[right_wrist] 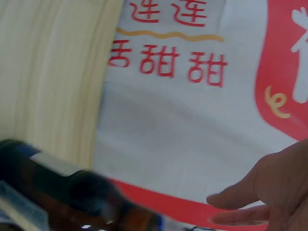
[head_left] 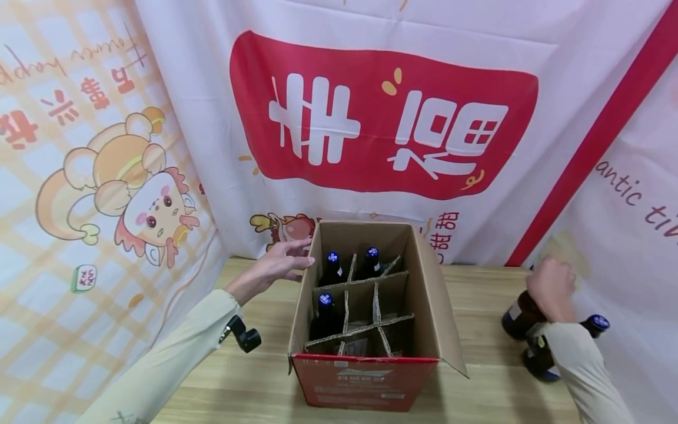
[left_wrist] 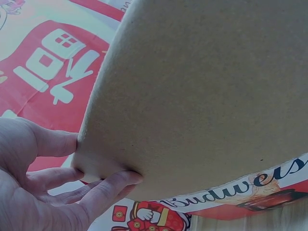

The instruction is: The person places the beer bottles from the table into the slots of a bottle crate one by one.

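A cardboard box [head_left: 365, 383] with cardboard dividers stands upright and open-topped on the table. Three dark bottles with blue caps sit inside: one at the back left [head_left: 332, 268], one at the back right [head_left: 373, 265] and one further forward on the left [head_left: 325, 315]. My left hand [head_left: 278, 262] touches the box's left side; in the left wrist view its fingertips rest against the edge and face of a brown flap [left_wrist: 202, 96]. Over a brown bottle [head_left: 518, 315] on the right hovers my right hand [head_left: 553, 288], its fingers apart from the bottle [right_wrist: 72, 187] in the right wrist view.
Another brown bottle [head_left: 540, 360] stands nearer on the right, partly hidden by the right sleeve. The box's right flap [head_left: 442, 306] sticks outward. Printed cloth [head_left: 381, 118] hangs behind and on both sides of the wooden table [head_left: 477, 377].
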{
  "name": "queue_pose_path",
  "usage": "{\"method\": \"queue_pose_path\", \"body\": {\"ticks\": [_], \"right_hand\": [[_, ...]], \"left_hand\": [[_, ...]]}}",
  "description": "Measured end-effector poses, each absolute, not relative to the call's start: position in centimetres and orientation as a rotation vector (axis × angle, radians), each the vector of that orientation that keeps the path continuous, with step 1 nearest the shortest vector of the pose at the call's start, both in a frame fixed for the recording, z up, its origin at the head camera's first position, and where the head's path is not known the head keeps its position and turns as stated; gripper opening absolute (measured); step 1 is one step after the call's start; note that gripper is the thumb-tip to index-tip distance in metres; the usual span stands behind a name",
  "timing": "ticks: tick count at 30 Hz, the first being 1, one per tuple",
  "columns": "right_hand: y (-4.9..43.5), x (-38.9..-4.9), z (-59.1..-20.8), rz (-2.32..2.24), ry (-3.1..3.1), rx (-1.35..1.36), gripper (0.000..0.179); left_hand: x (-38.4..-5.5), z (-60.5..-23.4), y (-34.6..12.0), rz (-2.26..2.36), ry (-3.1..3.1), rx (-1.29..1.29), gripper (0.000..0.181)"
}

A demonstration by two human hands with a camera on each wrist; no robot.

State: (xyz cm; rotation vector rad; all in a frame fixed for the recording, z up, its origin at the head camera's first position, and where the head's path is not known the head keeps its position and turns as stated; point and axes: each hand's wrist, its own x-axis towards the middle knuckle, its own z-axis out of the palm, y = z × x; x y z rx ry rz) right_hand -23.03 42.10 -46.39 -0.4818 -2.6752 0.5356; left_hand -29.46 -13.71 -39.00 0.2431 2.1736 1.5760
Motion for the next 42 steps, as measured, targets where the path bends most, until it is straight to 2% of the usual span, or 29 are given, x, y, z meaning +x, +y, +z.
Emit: {"method": "queue_pose_path", "body": {"ticks": [2,7,15,25,42], "right_hand": [[42.5,-22.8,-47.0,0.556,-2.646,-0.506,0.017],[42.9,-22.6,-47.6,0.646,-2.593,-0.612,0.045],[42.3,-23.5,-49.1,0.886,-2.453,-0.642,0.063],[40.5,-25.0,-54.2,1.13,-1.964,-0.514,0.032],[39.9,-25.6,-54.4,1.158,-1.909,-0.445,0.026]], "left_hand": [[-29.4,-39.0,-13.6,1.565,2.174,0.244,0.069],[-29.4,-39.1,-13.3,1.563,2.167,0.242,0.069],[-29.3,-39.3,-13.5,1.561,2.177,0.236,0.068],[-29.3,-39.1,-13.6,1.578,2.171,0.237,0.067],[-29.6,-39.3,-13.9,1.587,2.176,0.235,0.069]]}}
